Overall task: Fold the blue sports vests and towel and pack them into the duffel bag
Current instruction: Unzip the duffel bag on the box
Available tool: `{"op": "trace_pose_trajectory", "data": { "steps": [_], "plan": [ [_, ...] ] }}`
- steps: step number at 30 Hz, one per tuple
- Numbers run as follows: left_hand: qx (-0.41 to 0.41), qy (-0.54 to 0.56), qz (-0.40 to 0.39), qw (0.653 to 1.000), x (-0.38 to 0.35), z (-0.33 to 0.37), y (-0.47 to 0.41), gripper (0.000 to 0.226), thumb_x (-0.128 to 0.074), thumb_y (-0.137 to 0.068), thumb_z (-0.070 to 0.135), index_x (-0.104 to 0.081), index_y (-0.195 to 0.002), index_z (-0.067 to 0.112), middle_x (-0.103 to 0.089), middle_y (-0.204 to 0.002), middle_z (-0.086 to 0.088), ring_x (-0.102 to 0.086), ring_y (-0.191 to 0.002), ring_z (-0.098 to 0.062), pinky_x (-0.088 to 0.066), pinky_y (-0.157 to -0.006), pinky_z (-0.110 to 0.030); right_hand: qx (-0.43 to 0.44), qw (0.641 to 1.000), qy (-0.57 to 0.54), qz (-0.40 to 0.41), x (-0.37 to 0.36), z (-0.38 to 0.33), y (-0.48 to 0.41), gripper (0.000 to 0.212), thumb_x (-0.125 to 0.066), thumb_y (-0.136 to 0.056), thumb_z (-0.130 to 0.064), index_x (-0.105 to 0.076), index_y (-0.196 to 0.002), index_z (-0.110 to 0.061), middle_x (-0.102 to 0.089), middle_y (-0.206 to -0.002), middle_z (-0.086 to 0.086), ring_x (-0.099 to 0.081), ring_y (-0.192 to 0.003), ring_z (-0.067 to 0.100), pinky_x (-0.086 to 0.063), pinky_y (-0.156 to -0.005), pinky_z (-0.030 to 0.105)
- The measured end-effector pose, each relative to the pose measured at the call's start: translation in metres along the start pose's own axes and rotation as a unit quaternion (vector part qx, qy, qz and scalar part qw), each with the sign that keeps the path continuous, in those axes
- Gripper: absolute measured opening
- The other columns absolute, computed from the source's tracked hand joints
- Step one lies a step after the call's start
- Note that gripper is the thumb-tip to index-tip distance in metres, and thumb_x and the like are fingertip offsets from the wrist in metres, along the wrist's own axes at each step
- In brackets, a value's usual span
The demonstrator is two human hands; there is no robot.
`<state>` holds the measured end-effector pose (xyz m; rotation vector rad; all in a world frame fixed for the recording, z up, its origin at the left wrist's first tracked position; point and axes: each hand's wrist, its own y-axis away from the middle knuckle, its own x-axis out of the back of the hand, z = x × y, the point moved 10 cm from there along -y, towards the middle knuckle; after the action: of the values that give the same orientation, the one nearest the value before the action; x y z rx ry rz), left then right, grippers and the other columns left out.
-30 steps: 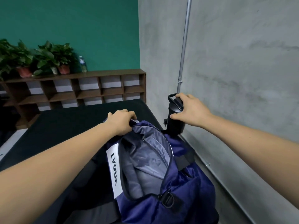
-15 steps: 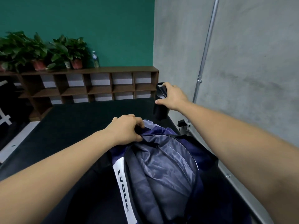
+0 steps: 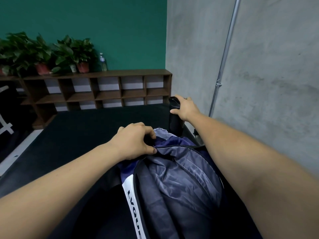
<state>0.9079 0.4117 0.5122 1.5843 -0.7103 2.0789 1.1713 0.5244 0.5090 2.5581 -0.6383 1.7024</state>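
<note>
On the dark matte table, near its right edge, lies the navy duffel bag, open, its grey lining showing. The left hand pinches the bag's far rim. The right hand wraps around the top of a black bottle standing upright just beyond the bag. Beyond, a low wooden shelf carries potted plants and a clear water bottle against a green wall; a metal pipe runs up the grey concrete wall at right.
</note>
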Motion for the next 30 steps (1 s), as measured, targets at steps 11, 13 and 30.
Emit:
{"op": "trace_pose_trajectory", "data": {
  "steps": [11,13,30],
  "plan": [
    [0.034,0.197,0.117,0.973,0.017,-0.031,0.023,0.038,-0.076,-0.09,0.055,-0.069,-0.122,0.036,-0.064,-0.12,0.014,-0.063,-0.112,-0.002,-0.047,-0.1,-0.026,-0.019,0.984,-0.178,-0.017,0.005,0.032,0.032,0.126,-0.084,-0.087,-0.051,0.008,-0.17,-0.027,-0.035,-0.168,0.015,-0.042,-0.15,0.036,-0.037,-0.12,0.044],
    [0.082,0.273,0.15,0.947,0.015,-0.054,0.034,0.031,-0.073,-0.094,0.055,-0.071,-0.119,0.036,-0.069,-0.12,0.017,-0.065,-0.113,-0.001,-0.048,-0.101,-0.027,-0.074,0.981,-0.179,-0.032,-0.003,0.052,0.042,0.121,-0.085,-0.087,-0.048,-0.002,-0.169,-0.016,-0.042,-0.164,0.018,-0.047,-0.146,0.038,-0.043,-0.11,0.04],
    [0.207,0.612,0.083,0.759,-0.107,-0.138,0.04,0.056,-0.034,-0.113,0.054,-0.071,-0.131,0.016,-0.079,-0.123,-0.004,-0.074,-0.116,-0.02,-0.053,-0.097,-0.037,-0.177,0.902,-0.386,-0.078,-0.119,0.059,0.002,0.069,-0.088,-0.086,-0.007,-0.049,-0.142,-0.023,-0.066,-0.128,0.007,-0.081,-0.082,0.027,-0.067,-0.084,0.038]
  ]
}}
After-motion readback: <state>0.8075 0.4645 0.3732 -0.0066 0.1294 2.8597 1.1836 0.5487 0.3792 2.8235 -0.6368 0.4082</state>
